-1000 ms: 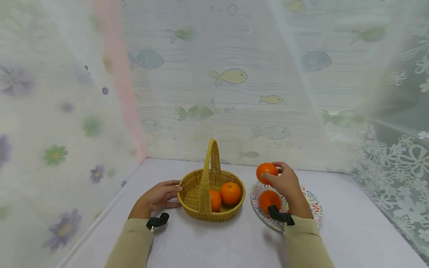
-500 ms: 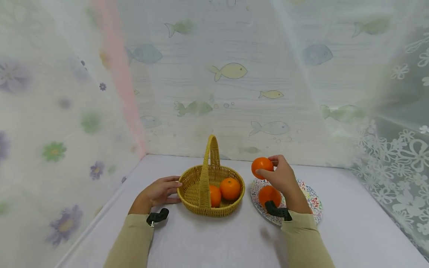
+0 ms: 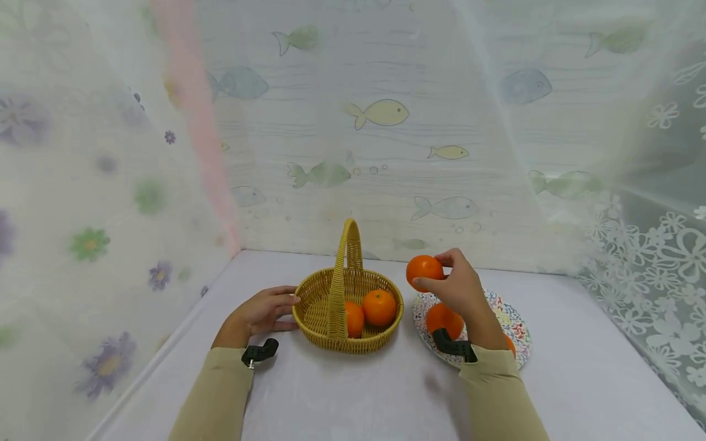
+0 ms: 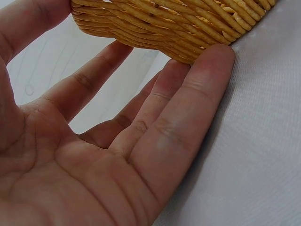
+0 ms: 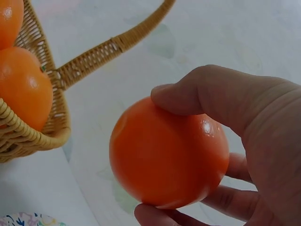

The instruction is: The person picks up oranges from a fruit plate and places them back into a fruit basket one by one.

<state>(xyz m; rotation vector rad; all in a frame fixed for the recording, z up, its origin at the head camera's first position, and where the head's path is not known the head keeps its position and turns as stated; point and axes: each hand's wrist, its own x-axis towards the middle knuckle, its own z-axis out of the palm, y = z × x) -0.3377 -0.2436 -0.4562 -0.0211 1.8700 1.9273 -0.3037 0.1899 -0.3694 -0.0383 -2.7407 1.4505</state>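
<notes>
My right hand point(image 3: 460, 288) pinches an orange point(image 3: 423, 273) between thumb and fingers, above the far left edge of the speckled plate point(image 3: 514, 311). The right wrist view shows the thumb on top of this orange point(image 5: 167, 155) and fingers beneath. Left of it stands a yellow woven basket point(image 3: 314, 337) with an upright handle and two oranges point(image 3: 379, 307) inside, one partly behind the handle. My left hand point(image 3: 266, 312) touches the basket's left side; in the left wrist view, its extended fingers point(image 4: 164, 132) rest against the wicker wall point(image 4: 155, 21).
On the plate lies another orange point(image 3: 441, 320), and a further orange point(image 3: 510, 346) is mostly hidden by the right wrist. A white cloth point(image 3: 353, 398) covers the table. Fish-printed sheer curtains point(image 3: 380, 177) hang behind and at the sides.
My right hand has carried the orange left, toward the basket. The left hand stays at the basket's side. The view has tilted slightly.
</notes>
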